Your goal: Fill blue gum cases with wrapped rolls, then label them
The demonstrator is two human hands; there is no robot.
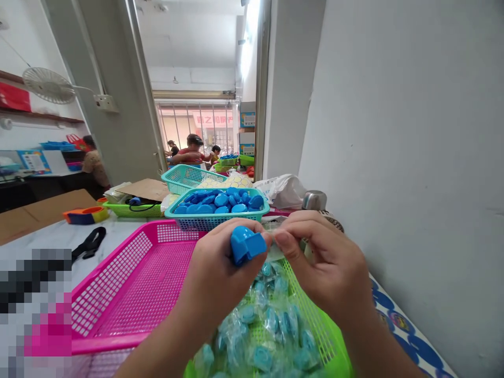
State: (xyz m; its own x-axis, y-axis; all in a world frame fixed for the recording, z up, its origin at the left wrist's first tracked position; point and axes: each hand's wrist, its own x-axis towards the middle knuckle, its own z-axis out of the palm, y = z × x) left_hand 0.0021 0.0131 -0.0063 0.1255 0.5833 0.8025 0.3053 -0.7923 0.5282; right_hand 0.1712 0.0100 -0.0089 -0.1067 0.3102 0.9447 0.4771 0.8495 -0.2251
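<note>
Left hand [214, 273] clenched on blue plastic piece [247, 244], held up at chest height over green basket [328, 336]. Right hand [328, 265] just beside it, thumb & forefinger pinching edge of thin clear plastic wrap [277, 251] next to the piece; wrap partly hidden behind fingers, so can't tell whether it's a bag or loose film. Below both hands, green basket full of bagged blue pieces [262, 328], each in clear film. To the left, touching the green one, pink basket [134, 286]. Behind, further up table [59, 239], teal basket [218, 215] heaped w/ unwrapped blue pieces [220, 201], a 2nd teal basket [189, 177] behind that. Black scissors [90, 244] lying on table near pink basket's left corner. Cardboard [43, 210] at far left. Grey wall close on right. In back room through doorway, other people [192, 149] seated at work, well apart.
</note>
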